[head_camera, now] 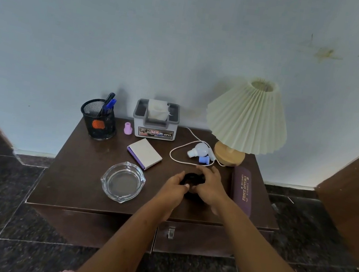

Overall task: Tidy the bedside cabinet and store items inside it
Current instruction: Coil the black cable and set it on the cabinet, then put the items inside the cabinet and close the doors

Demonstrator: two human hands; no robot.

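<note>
A dark wooden bedside cabinet (75,181) stands against the wall, its drawer (194,239) closed. Both my hands meet over a small black object (192,179) in the middle of the top; what it is I cannot make out. My left hand (172,190) pinches its left side and my right hand (209,188) curls over its right side. On the top also lie a glass ashtray (123,182), a small purple-edged box (144,153), a purple glasses case (242,191), a loose bulb (199,150) and a blue plastic piece (204,159).
At the back stand a mesh pen holder (99,120), a pink cap (128,128), a tissue box (155,121) and a pleated lamp (246,120) with a white cord (179,149). Brown furniture panels flank the cabinet on a dark tiled floor.
</note>
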